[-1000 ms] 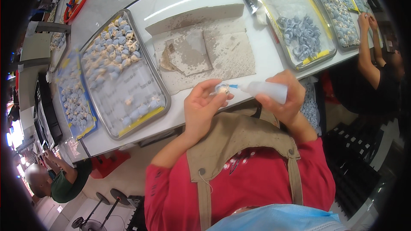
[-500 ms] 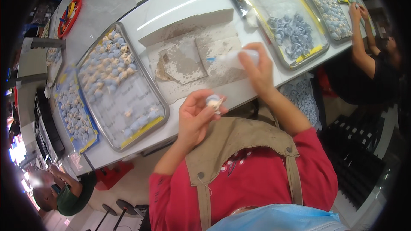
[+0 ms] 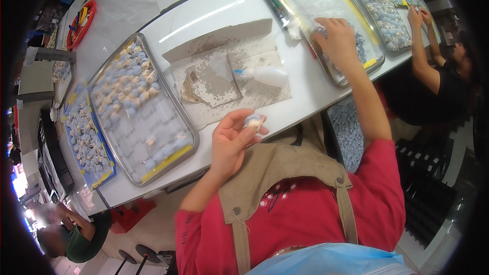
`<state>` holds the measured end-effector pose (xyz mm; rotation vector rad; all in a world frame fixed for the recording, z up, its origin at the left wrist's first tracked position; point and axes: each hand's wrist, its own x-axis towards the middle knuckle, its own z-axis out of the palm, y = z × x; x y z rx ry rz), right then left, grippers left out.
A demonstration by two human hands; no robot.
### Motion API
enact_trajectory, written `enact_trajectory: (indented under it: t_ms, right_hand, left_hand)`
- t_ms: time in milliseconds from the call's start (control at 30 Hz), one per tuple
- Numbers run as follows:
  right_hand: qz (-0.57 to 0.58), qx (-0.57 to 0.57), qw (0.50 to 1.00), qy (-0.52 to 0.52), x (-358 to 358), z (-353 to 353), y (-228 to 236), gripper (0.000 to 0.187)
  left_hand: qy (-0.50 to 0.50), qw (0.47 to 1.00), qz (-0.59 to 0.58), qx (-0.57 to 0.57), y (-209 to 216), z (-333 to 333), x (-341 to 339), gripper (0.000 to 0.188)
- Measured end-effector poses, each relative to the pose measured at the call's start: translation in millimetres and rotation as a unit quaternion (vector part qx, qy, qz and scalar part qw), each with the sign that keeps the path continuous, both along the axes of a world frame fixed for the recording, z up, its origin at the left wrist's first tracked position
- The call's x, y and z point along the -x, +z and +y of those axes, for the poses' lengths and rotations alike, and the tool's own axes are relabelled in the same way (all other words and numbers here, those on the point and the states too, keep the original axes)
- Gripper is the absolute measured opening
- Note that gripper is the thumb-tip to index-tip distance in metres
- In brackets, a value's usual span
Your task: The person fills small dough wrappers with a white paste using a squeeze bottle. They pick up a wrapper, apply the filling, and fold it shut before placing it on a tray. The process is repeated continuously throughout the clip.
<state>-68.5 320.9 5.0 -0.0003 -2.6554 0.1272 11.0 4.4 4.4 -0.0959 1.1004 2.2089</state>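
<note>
My left hand (image 3: 233,140) is closed on a small cream and pale-blue figurine (image 3: 254,121), pinched between thumb and fingers above the table's front edge. Out to the right, my right hand (image 3: 337,42) reaches over a metal tray (image 3: 381,53) onto a pile of grey-blue curled pieces (image 3: 359,46). Its thumb and index finger are apart; the other fingertips are partly hidden. A white squeeze bottle (image 3: 267,76) with a blue tip lies on its side on a stained cardboard sheet (image 3: 204,114) between my hands.
To the left stands a metal tray (image 3: 195,140) of cream and blue figurines, beside a blue tray (image 3: 113,165) of small blue pieces. A red basket (image 3: 93,12) sits far left. At right, a co-worker's hands (image 3: 418,16) work near another filled tray (image 3: 379,10).
My right hand has put the squeeze bottle down on the cardboard and moved right to the pile of curled pieces. My left hand still holds the figurine in nearly the same place.
</note>
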Motion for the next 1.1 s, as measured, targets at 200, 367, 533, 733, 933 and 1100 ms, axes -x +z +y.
enact_trajectory:
  t_ms: [200, 367, 533, 733, 933, 1100]
  right_hand:
    - [-0.009, 0.168, 0.986, 0.000, 28, 13, -19, 0.015]
    - [0.041, 0.541, 0.840, 0.001, 15, -7, -9, 0.014]
    - [-0.115, 0.552, 0.825, -0.034, -4, -20, 11, 0.023]
    - [-0.165, 0.503, 0.833, 0.164, -57, -75, 27, 0.028]
    - [-0.197, 0.386, 0.850, 0.300, -81, -111, 35, 0.034]
    - [-0.164, 0.342, 0.861, 0.339, -81, -124, 37, 0.034]
  left_hand:
    - [0.013, 1.000, 0.001, 0.015, -3, 11, -3, 0.035]
    - [0.028, 0.999, -0.020, 0.032, -5, 20, -2, 0.039]
    - [0.021, 0.999, -0.026, 0.028, -4, 25, -1, 0.044]
    - [0.034, 0.999, -0.003, 0.020, -8, 25, -3, 0.048]
    - [0.029, 0.998, 0.046, 0.024, -6, 23, -5, 0.049]
    - [0.015, 0.995, 0.078, 0.062, -5, 19, -6, 0.048]
